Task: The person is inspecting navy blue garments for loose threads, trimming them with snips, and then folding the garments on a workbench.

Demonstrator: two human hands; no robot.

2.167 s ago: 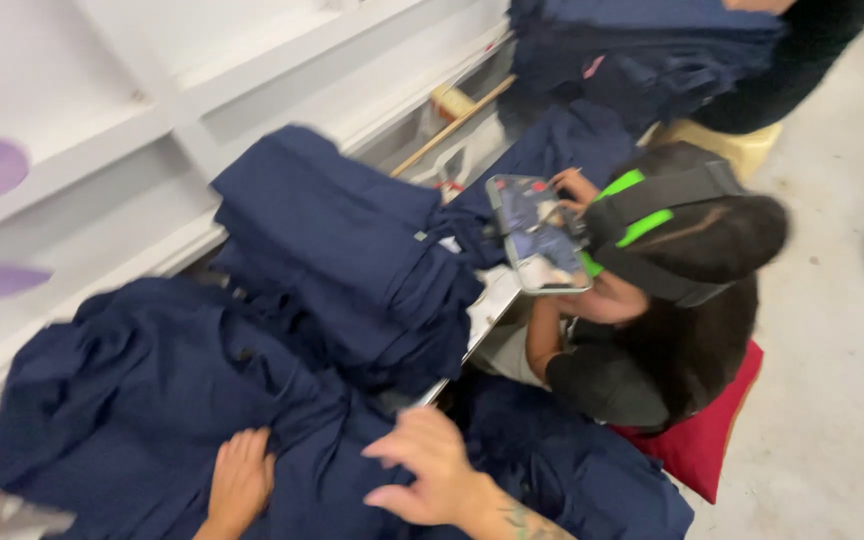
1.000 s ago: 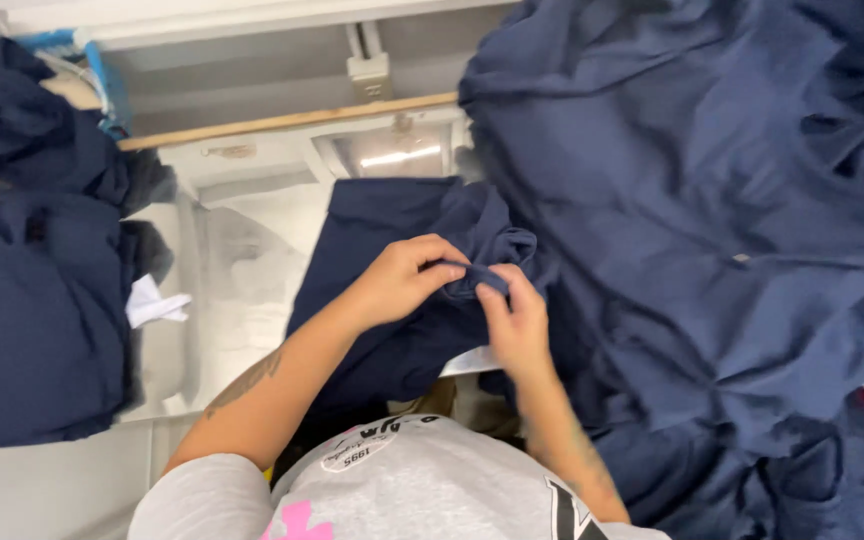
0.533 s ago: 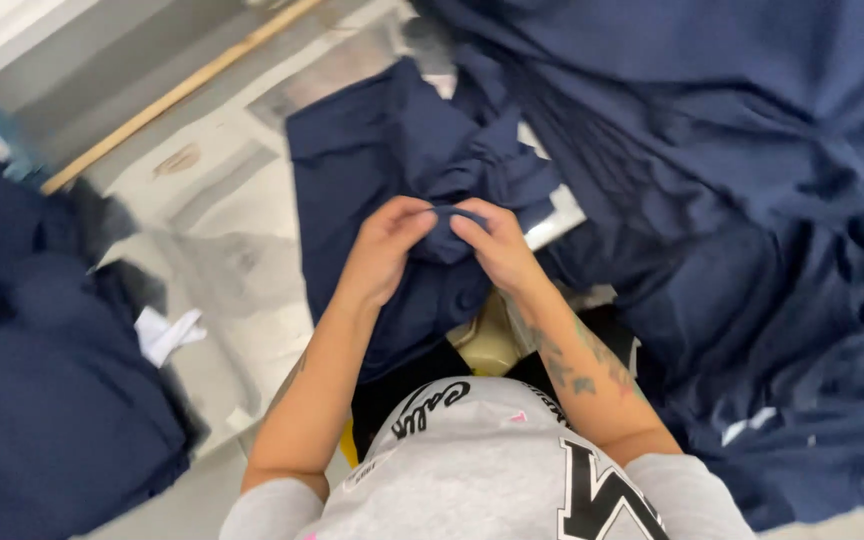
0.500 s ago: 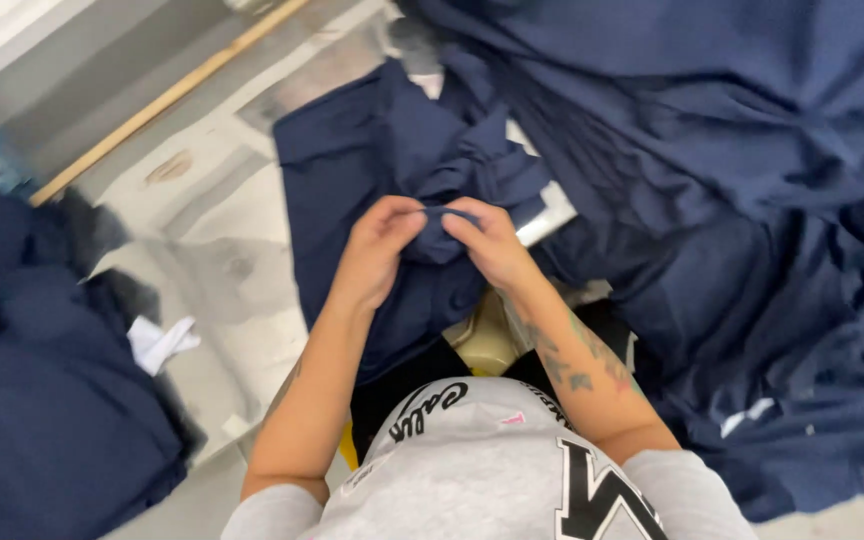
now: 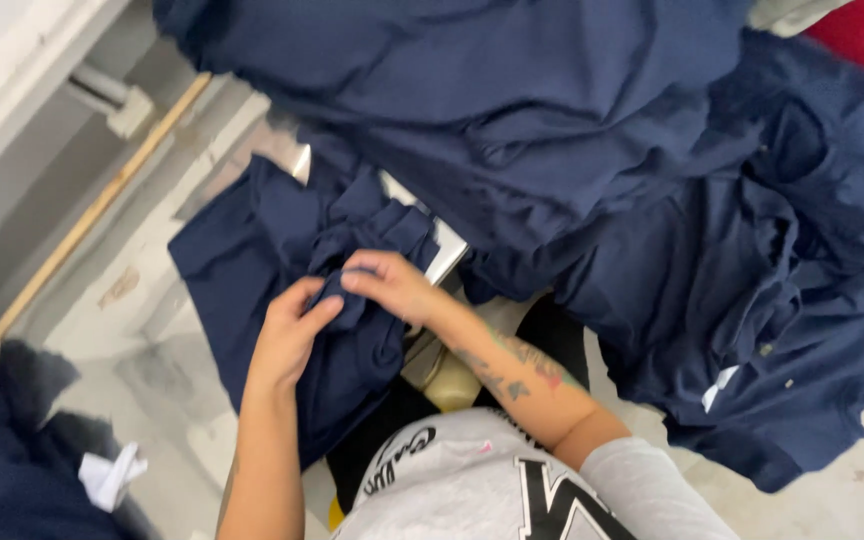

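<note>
A navy blue garment (image 5: 252,250) lies spread on the pale work surface (image 5: 142,340) in front of me. My left hand (image 5: 287,335) and my right hand (image 5: 392,285) meet at a bunched fold of this garment near its right edge, both pinching the cloth between thumb and fingers. My right forearm, tattooed, crosses in from the lower right. My grey shirt fills the bottom of the view.
A big heap of navy garments (image 5: 652,160) covers the top and right. Another dark pile (image 5: 12,460) with a white tag (image 5: 112,475) sits at the lower left. A wooden rod (image 5: 92,215) runs diagonally along the surface's far edge. Red fabric shows at the top right corner.
The view has swung and tilted, bringing the large pile closer at the right. Both hands stay together on the same fold of the navy garment, working it slightly.
</note>
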